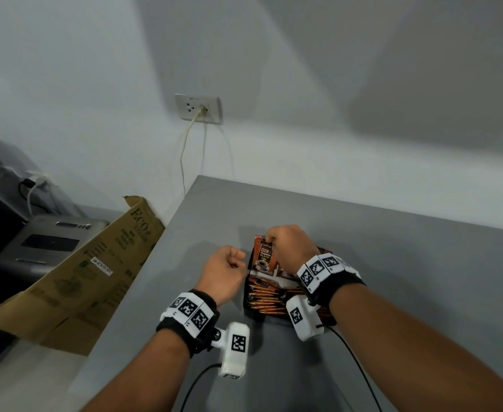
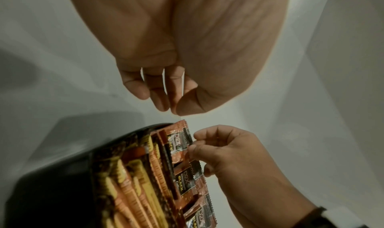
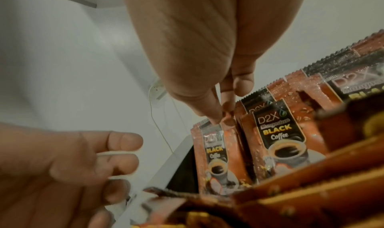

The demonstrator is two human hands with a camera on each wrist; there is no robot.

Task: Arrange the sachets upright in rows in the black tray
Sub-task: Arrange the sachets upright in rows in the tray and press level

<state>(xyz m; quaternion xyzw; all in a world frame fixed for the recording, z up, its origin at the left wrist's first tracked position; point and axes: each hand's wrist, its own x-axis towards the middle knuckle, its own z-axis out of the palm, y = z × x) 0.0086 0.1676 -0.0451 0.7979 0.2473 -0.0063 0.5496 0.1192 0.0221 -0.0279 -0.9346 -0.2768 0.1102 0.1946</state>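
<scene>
A grey table (image 1: 392,263) stands against a white wall. On it sits a black tray (image 1: 247,304) packed with orange-brown sachets (image 1: 269,298). Two black cables (image 1: 354,358) trail across its near edge.

Grey counter (image 1: 392,248) against a white wall (image 1: 303,69) bearing a socket (image 1: 198,108).

Looks like an office corner or back room rather than a kitchen or a workshop. Plain white walls (image 1: 303,69), bare but for a wall socket (image 1: 198,108) with a pale cord (image 1: 184,150) plugged in and hanging down. A smooth grey surface (image 1: 392,263) pushed against the wall. Beside it, lower down, a grey office machine (image 1: 51,242), seemingly a printer, and a flattened cardboard box (image 1: 95,278) with printed lettering and a stuck-on label, leaning on the surface's edge.
</scene>
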